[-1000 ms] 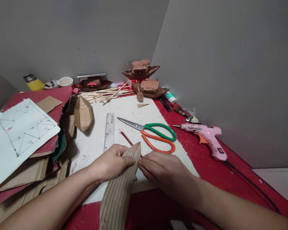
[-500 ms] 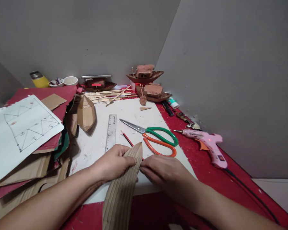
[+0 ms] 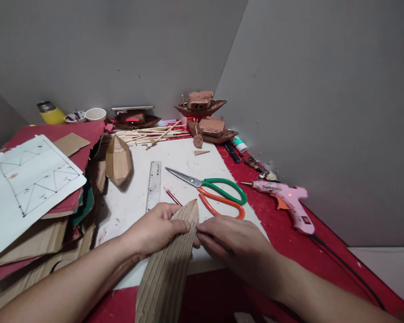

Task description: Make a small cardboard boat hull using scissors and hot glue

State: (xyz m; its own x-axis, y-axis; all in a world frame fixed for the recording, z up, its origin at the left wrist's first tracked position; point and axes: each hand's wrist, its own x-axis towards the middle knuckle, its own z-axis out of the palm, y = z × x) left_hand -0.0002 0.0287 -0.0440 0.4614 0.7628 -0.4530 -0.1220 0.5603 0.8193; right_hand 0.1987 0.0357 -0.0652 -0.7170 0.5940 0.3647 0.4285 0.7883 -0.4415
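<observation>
1. The left hand pinches the corrugated cardboard strip, thumb on top, near its pointed end, as half a second ago.
2. The strip is held over the near edge of the red surface, its lower end out of view.
3. The right hand is bunched at the strip's right edge; whether it grips anything cannot be told.
4. The pencil has shifted slightly towards the near edge, and no longer shows beyond the strip.
5. The scissors and ruler have stayed put.
</observation>
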